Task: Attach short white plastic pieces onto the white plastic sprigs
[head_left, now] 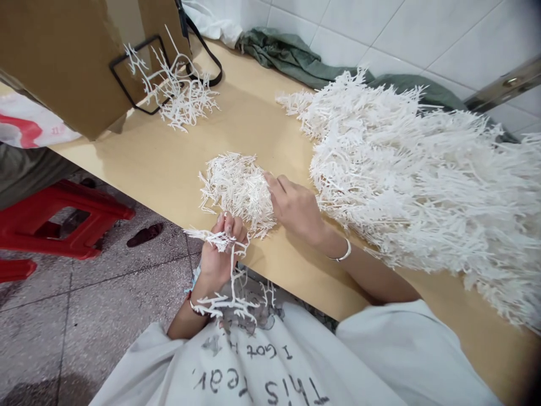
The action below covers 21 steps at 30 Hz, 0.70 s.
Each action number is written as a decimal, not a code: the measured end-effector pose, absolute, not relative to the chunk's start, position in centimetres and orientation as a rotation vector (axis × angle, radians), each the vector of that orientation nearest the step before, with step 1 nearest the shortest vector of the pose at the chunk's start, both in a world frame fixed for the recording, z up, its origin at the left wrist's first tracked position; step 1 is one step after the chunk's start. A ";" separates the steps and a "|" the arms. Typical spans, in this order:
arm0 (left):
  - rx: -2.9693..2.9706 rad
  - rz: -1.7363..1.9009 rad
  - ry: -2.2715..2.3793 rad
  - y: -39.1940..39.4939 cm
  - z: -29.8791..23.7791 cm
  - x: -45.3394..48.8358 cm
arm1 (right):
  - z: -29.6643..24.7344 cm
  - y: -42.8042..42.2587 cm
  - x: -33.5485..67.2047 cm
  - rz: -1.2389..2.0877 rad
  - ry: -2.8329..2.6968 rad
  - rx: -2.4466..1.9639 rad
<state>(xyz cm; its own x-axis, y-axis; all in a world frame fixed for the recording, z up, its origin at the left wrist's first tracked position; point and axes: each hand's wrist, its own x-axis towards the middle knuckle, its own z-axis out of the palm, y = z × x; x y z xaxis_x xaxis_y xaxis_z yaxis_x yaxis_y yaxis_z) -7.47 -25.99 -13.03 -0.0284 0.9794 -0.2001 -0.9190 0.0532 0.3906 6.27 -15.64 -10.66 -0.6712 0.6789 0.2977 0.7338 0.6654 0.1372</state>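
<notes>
My left hand [220, 251] is closed around a white plastic branching frame [230, 293] that hangs down past the table edge toward my lap. My right hand [296, 206] rests on the wooden table [169, 163], fingers curled against a small heap of thin white plastic sticks [236, 189]. Whether those fingers pinch any sticks I cannot see. Right of my forearm, a very large pile of the same white plastic pieces [422, 175] covers the table.
Stripped white frames [180, 93] lie at the far left by a cardboard box [63, 56] and a black strap. Green cloth [296, 56] lies along the tiled wall. A red plastic stool [63, 220] stands on the floor to the left.
</notes>
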 end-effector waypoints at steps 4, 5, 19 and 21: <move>0.147 1.526 0.500 -25.9 -13.0 -7.6 | -10.7 -15.8 6.2 -0.482 -2.713 -1.191; 0.147 1.523 0.507 -25.9 -13.0 -7.6 | -10.7 -15.7 6.3 -0.475 -2.716 -1.177; 0.285 1.640 0.960 -26.7 -13.6 -5.7 | -10.2 -19.1 5.6 0.260 -2.438 -0.252; 0.324 1.661 1.094 -27.2 -14.5 -5.4 | -10.2 -19.8 5.4 0.177 -2.502 -0.251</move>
<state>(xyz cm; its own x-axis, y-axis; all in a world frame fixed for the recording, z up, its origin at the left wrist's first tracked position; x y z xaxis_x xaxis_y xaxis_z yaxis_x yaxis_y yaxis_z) -5.42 -27.18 -14.52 -0.3927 0.8691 -0.3008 -0.6198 -0.0085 0.7847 5.39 -19.76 -10.22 -0.7956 0.2203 0.5644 0.1385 0.9730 -0.1846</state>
